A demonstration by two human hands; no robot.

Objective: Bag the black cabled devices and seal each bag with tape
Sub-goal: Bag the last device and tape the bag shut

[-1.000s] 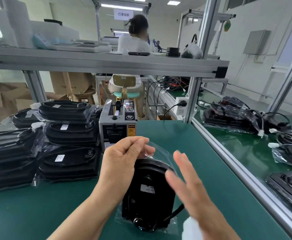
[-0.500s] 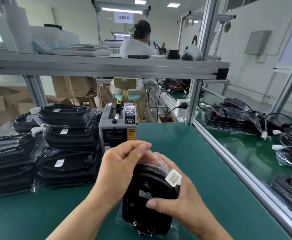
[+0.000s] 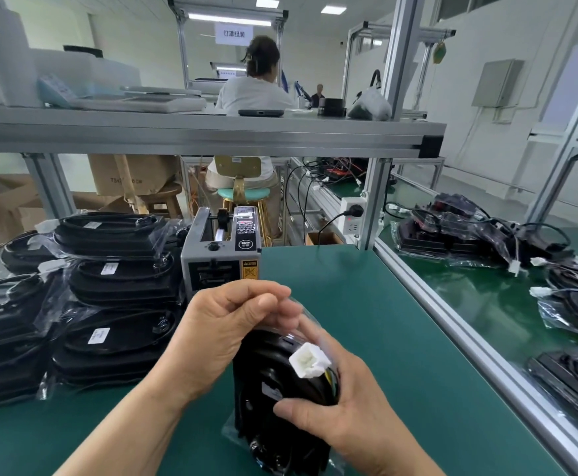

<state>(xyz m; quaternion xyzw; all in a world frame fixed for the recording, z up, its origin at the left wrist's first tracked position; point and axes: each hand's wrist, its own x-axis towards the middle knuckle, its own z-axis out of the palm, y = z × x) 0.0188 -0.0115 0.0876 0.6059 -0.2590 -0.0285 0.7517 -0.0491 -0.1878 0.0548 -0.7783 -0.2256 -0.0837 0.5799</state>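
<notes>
Device [image 3: 267, 372] stands on end on the bench [image 3: 366, 304], centre-near, inside its bag [image 3: 230, 429], with the long axis roughly vertical and the bag mouth up.

Left hand [image 3: 225, 324] is at the top, fingers curled and pinching the bag's open edge. Right hand [image 3: 342, 417] is wrapped round the device's upper right side, thumb across the front. The white connector [image 3: 309, 364] sits at its fingers, level with the bag mouth. Can't tell if it's fully inside the film.

Key geometry: the tape dispenser [image 3: 217, 266] is straight ahead, just behind the left hand. The left hand is nearer, but it's busy holding the mouth. My read: tuck the connector, fold the top, then go forward for tape.

Counts:
- in hand: 1 device, 1 bag, 1 connector
- dispenser: 1
- bagged units [image 3: 119, 280], left: 3 in the near stack, at least 3 more further left, cut off by the frame edge
- next bench, right: a pile of devices [image 3: 452, 231], too tangled to count
</notes>
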